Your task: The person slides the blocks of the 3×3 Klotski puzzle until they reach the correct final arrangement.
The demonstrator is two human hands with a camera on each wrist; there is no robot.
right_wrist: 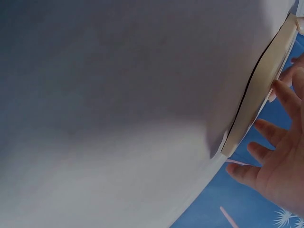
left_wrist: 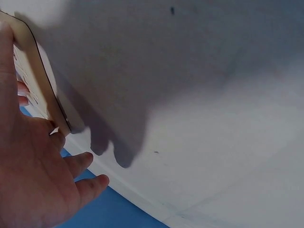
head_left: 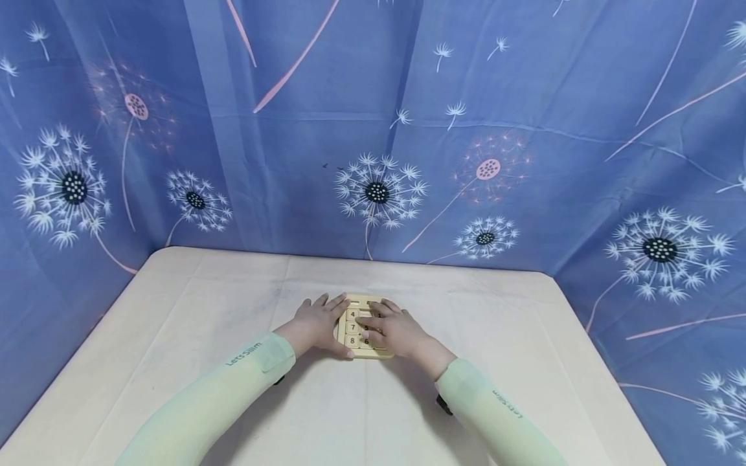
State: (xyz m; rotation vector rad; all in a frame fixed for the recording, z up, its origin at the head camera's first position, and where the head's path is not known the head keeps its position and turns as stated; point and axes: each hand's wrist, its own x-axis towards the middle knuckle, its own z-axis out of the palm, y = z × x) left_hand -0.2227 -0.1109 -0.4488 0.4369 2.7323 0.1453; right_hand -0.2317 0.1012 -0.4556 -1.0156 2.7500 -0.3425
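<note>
Yellow board (head_left: 367, 354) gripped by left hand (head_left: 316, 325), right hand (head_left: 402, 332) outstretched over numbered tiles (head_left: 352, 328); I judge tile-sliding in hand, next needing light pushes.

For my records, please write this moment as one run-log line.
left hand: grips number sliding puzzle by its left side | right hand: over numbered tiles, contact unclear | below: pale tabletop
</note>
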